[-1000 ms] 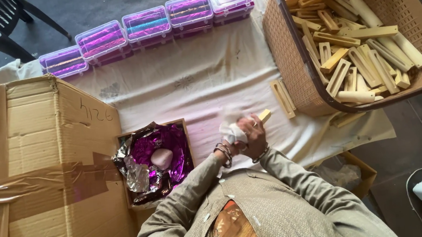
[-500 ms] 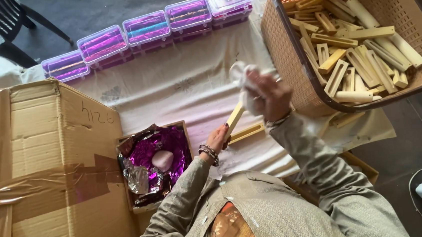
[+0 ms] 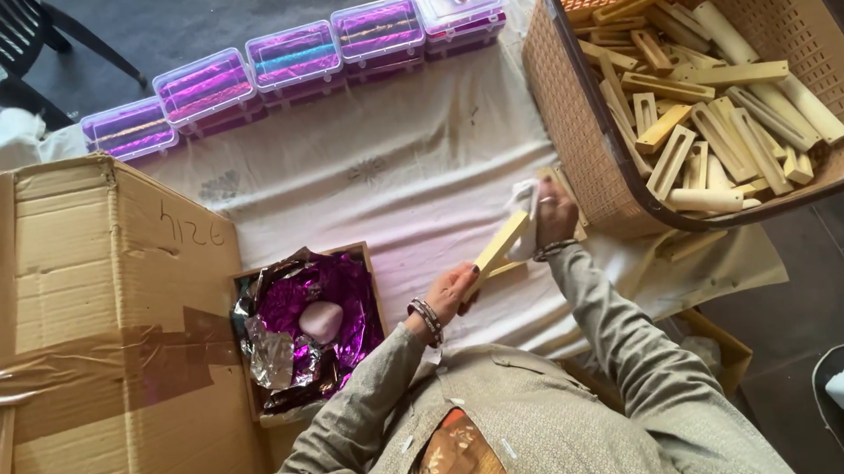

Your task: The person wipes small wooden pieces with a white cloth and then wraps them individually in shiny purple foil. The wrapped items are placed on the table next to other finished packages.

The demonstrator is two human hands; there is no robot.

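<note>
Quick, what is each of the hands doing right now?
Left hand: closed on the lower end of a wooden piece.
Right hand: closed on a white cloth, pressed against that piece.

You are sitting in a small craft packing workshop: a basket (image 3: 575, 145) of wooden pieces (image 3: 703, 105) lying at your right, lidded plastic boxes (image 3: 288, 67) lining the far cloth edge, taped carton (image 3: 79, 344) standing left.
</note>
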